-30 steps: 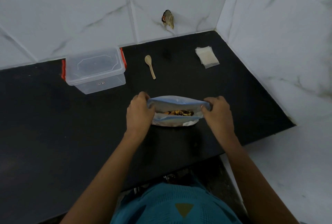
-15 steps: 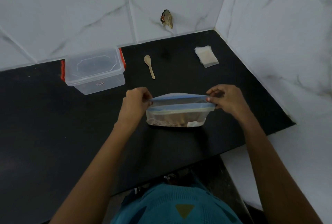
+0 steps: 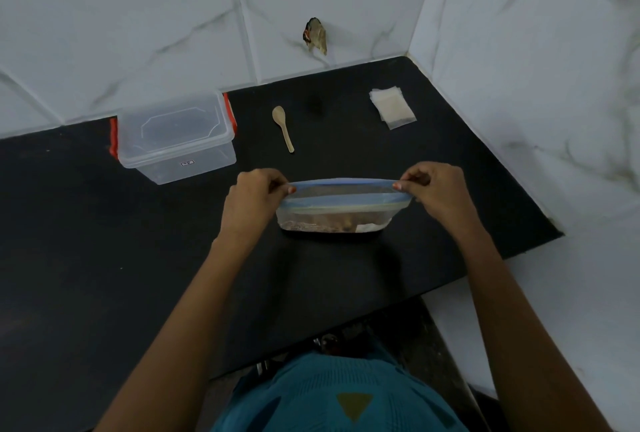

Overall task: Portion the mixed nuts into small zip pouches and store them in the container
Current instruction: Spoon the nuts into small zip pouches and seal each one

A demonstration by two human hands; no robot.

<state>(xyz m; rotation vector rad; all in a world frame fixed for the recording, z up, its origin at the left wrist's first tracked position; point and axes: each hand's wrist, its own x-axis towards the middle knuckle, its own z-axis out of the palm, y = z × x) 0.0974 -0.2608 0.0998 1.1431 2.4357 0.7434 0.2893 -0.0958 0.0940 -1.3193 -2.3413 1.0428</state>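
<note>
A clear zip bag of mixed nuts [image 3: 337, 211] with a blue zip strip stands upright on the black counter [image 3: 104, 258], nuts settled at its bottom. My left hand [image 3: 251, 196] pinches the bag's left top corner. My right hand [image 3: 438, 191] pinches its right top corner, and the top edge is stretched between them. A clear lidded container [image 3: 175, 140] with red clips sits at the back left. A small wooden spoon [image 3: 283, 132] lies behind the bag. A stack of small zip pouches [image 3: 391, 111] lies at the back right.
White marble-tiled walls close the counter at the back and right. A small brownish scrap [image 3: 316, 36] sticks to the back wall. The counter's front edge runs diagonally near my body, with white floor to the right.
The bag's mouth, open with nuts showing a second ago, has been pulled flat. Both hands moved apart and slightly away from me, stretching the zip strip taut.
</note>
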